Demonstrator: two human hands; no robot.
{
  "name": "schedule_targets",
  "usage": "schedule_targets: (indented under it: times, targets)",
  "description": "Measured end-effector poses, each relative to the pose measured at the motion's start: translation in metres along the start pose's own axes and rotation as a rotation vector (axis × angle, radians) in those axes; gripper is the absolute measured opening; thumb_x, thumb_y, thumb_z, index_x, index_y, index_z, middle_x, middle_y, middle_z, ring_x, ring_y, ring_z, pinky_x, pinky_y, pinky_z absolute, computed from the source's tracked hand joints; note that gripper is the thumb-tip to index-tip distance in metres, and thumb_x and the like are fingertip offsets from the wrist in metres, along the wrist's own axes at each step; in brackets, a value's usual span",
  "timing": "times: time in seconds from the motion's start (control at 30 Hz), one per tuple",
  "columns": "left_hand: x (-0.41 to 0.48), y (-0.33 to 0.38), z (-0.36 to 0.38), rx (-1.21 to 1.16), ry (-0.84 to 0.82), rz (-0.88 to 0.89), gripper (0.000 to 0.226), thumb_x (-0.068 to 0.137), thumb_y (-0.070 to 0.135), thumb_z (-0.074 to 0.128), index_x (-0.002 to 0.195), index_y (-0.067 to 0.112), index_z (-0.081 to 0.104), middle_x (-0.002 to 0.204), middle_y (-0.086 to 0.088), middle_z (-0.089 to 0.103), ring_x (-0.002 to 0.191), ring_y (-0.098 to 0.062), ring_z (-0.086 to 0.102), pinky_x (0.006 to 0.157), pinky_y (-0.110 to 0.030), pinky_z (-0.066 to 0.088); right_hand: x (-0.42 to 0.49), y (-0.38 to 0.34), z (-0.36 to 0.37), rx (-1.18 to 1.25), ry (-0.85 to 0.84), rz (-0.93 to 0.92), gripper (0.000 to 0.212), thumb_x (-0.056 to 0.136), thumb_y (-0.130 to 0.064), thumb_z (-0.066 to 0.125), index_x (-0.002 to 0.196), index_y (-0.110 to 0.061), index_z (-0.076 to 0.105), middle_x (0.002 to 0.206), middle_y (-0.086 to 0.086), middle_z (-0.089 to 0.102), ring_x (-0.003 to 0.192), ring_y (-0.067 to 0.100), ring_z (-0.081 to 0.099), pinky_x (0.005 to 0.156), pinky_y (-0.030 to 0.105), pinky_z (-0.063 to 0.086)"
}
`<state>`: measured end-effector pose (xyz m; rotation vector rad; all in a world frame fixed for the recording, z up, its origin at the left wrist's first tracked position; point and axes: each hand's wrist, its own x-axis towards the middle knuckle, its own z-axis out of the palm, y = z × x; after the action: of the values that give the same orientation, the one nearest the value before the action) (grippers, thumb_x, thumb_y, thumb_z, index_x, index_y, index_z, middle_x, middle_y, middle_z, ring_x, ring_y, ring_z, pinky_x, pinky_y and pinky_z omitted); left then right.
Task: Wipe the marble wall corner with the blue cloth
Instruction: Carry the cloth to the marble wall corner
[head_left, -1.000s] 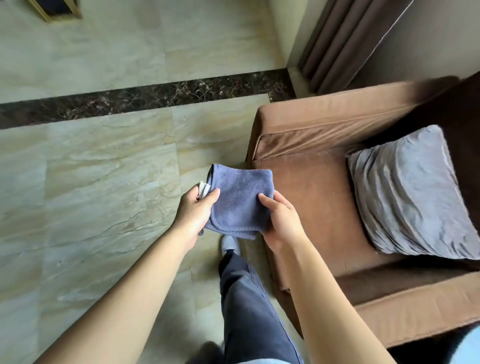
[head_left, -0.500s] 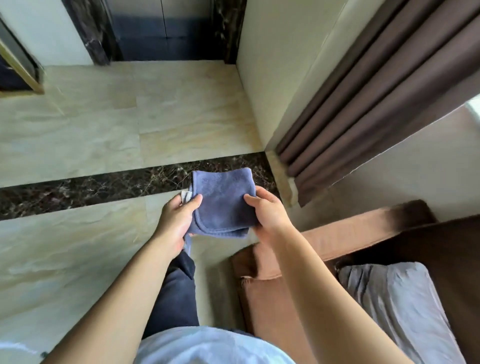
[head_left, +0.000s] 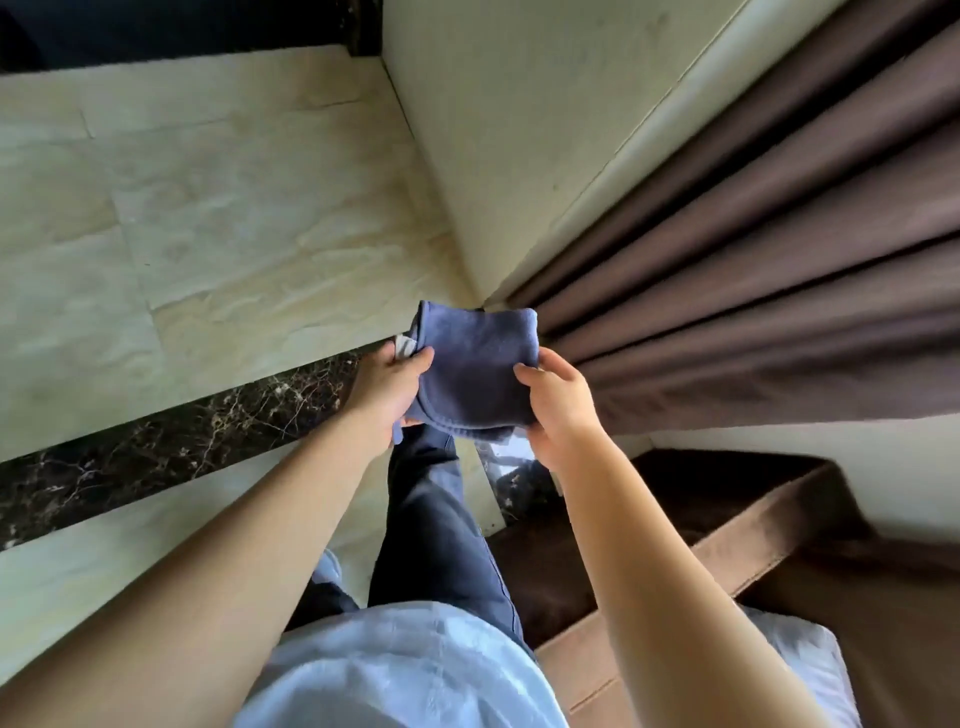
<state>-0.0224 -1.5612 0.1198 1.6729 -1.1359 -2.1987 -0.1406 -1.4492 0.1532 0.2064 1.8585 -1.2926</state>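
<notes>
A folded blue cloth (head_left: 475, 364) is held in front of me at mid-frame, between both hands. My left hand (head_left: 387, 387) grips its left edge, where a white tag shows. My right hand (head_left: 558, 405) grips its right edge. Just beyond the cloth rises the cream marble wall corner (head_left: 498, 156); its vertical edge meets the floor right behind the cloth's top. The cloth is apart from the wall.
A brown curtain (head_left: 753, 270) hangs along the wall to the right of the corner. A brown armchair (head_left: 727, 551) stands at lower right, close to my leg. Beige marble floor (head_left: 234, 234) with a dark veined strip (head_left: 156, 447) spreads to the left.
The view has swung from the armchair up toward the wall corner. I have stepped closer, and the cloth, held in both hands throughout, now sits right before the corner's base.
</notes>
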Motion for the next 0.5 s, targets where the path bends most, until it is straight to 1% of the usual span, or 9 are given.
schedule_targets:
  times: [0.03,0.1,0.2,0.23,0.3,0.37,0.43,0.47,0.5]
  targets:
    - [0.025,0.008,0.006,0.006,0.019,-0.012,0.018,0.096,0.018,0.061,0.078,0.019,0.058,0.082,-0.005,0.065,0.067,-0.019,0.062,0.039,-0.022,0.047,0.027,-0.006,0.007,-0.008,0.02,0.027,0.024,0.091,0.001,0.049,0.104,-0.006,0.067,0.1,0.013,0.067,0.091,0.027,0.062,0.078,0.04,0.052]
    - [0.098,0.027,0.019,0.011,0.075,-0.047,0.019,0.096,0.019,0.06,0.077,0.019,0.056,0.087,-0.006,0.064,0.072,-0.019,0.062,0.043,-0.023,0.047,0.103,-0.02,0.029,-0.024,0.027,0.098,0.031,0.092,-0.001,0.049,0.102,-0.021,0.07,0.102,0.007,0.069,0.09,0.024,0.062,0.083,0.044,0.053]
    - [0.198,0.029,0.033,0.009,0.185,-0.109,0.017,0.096,0.02,0.059,0.079,0.019,0.056,0.079,-0.001,0.06,0.064,-0.015,0.058,0.031,-0.016,0.039,0.205,-0.031,0.057,-0.164,0.031,0.135,0.034,0.09,-0.001,0.052,0.09,-0.03,0.069,0.088,-0.002,0.07,0.083,0.018,0.062,0.081,0.044,0.053]
    - [0.237,0.026,0.039,0.017,0.19,-0.128,0.013,0.096,0.021,0.059,0.083,0.018,0.057,0.08,-0.001,0.059,0.065,-0.017,0.057,0.03,-0.016,0.039,0.245,-0.032,0.068,-0.226,0.043,0.126,0.034,0.088,-0.001,0.054,0.084,-0.032,0.068,0.086,-0.004,0.07,0.082,0.018,0.063,0.083,0.046,0.054]
    - [0.328,0.008,0.051,0.01,0.193,-0.171,0.01,0.096,0.024,0.059,0.09,0.016,0.057,0.088,-0.006,0.058,0.075,-0.025,0.058,0.039,-0.022,0.046,0.336,-0.023,0.092,-0.383,0.037,0.095,0.031,0.083,-0.004,0.058,0.08,-0.034,0.066,0.092,-0.002,0.073,0.088,0.021,0.068,0.09,0.049,0.054]
    - [0.419,-0.018,0.058,0.015,0.198,-0.206,0.018,0.095,0.024,0.059,0.079,0.018,0.053,0.085,-0.007,0.054,0.079,-0.026,0.055,0.046,-0.027,0.049,0.424,-0.002,0.11,-0.564,0.035,0.03,0.029,0.079,-0.005,0.059,0.087,-0.033,0.066,0.095,-0.002,0.075,0.093,0.023,0.07,0.09,0.047,0.057]
    - [0.519,-0.055,0.063,0.018,0.184,-0.189,0.023,0.093,0.023,0.062,0.074,0.019,0.049,0.081,-0.009,0.052,0.077,-0.024,0.052,0.057,-0.036,0.051,0.519,0.031,0.124,-0.746,0.071,-0.073,0.036,0.078,-0.005,0.058,0.102,-0.03,0.067,0.091,-0.007,0.072,0.091,0.022,0.069,0.084,0.037,0.057]
    - [0.572,-0.078,0.066,0.033,0.175,-0.168,0.024,0.091,0.023,0.064,0.073,0.019,0.049,0.076,-0.009,0.05,0.071,-0.023,0.05,0.058,-0.038,0.048,0.569,0.05,0.13,-0.835,0.072,-0.113,0.039,0.079,-0.005,0.056,0.11,-0.027,0.066,0.091,-0.007,0.069,0.092,0.022,0.067,0.081,0.032,0.054]
    - [0.613,-0.099,0.066,0.057,0.172,-0.153,0.027,0.09,0.023,0.066,0.07,0.02,0.047,0.067,-0.004,0.049,0.063,-0.022,0.045,0.054,-0.034,0.041,0.606,0.066,0.135,-0.905,0.061,-0.15,0.04,0.081,-0.005,0.055,0.115,-0.024,0.064,0.094,-0.005,0.067,0.095,0.023,0.066,0.078,0.029,0.05]
